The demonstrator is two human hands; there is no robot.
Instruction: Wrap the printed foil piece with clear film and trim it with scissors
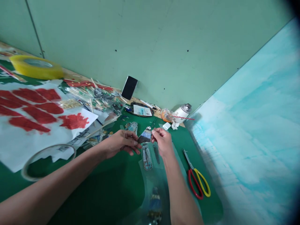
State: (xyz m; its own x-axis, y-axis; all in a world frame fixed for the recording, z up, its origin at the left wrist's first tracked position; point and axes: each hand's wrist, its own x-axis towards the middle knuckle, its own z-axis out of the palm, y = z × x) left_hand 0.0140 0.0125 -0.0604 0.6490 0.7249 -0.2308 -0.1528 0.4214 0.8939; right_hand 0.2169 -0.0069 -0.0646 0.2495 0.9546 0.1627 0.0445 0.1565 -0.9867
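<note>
Between my two hands is a small triangular patterned piece [145,135], blue and white with a dark lower part and shiny edges. My left hand [125,142] pinches its lower left corner, the other fingers spread below. On its right edge, the thumb and fingers of my right hand [162,139] are closed. Beneath the hands, a clear plastic sheet [146,187] lies on the green table, with a long rounded patterned piece [147,157] on it. A blue and brown piece [155,203] is nearer to me.
Red-and-yellow-handled scissors [197,178] lie at the right. Painted paper [30,115], yellow tape [36,67], a pale ring [28,173] and bundled sticks [86,97] fill the left. A phone [129,87] leans on the wall, and a white container [182,112] is at the back.
</note>
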